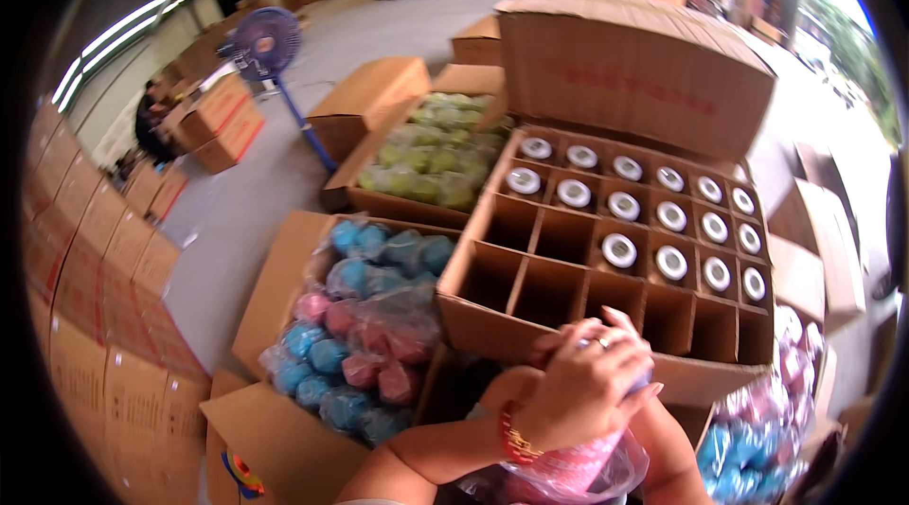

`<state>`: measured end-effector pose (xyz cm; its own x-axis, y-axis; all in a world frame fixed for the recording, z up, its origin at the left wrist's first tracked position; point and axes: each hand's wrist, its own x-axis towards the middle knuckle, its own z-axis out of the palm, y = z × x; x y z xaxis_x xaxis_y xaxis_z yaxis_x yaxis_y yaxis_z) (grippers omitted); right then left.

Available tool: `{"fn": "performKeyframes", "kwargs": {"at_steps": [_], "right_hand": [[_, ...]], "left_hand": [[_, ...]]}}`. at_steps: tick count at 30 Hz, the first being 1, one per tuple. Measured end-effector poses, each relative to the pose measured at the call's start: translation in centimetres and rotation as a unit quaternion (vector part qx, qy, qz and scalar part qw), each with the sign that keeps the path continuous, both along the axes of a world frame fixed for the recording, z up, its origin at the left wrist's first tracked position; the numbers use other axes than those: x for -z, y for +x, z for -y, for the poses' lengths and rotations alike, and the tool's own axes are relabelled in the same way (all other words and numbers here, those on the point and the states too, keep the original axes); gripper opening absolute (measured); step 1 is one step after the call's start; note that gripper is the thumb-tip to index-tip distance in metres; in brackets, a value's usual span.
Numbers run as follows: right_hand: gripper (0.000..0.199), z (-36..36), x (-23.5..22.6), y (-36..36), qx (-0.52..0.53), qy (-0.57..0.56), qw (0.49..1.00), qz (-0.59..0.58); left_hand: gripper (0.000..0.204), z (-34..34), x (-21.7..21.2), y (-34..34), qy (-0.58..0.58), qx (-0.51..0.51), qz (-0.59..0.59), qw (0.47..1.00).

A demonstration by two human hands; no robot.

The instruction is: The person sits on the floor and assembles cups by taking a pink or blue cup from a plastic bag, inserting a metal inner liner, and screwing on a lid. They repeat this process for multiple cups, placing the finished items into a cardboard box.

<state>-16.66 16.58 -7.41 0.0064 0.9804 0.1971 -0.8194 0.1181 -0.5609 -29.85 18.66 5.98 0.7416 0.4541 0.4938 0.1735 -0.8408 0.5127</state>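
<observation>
Cylinder: pink, patterned; clear plastic about lower part; upper end mostly hidden; near side of carton.

Overhead access is available to the compartments along the near edge of the divided carton and to the two leftmost in the next row, each opening bounded by cardboard partitions. White-lidded jars occupy the remaining cells toward the far edge, where a raised flap bars passage. The person's left hand obstructs the approach at the middle of the near edge, while a box of wrapped blue and pink pieces crowds the near left corner.
</observation>
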Motion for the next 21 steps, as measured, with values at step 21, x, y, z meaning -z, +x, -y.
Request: {"fn": "performKeyframes", "kwargs": {"at_steps": [21], "right_hand": [[0.036,3.0,-9.2,1.0,0.002,-0.128,0.906,0.403]], "left_hand": [[0.022,-4.7,6.7,-6.1,-0.504,0.309,0.245,0.768]]}}
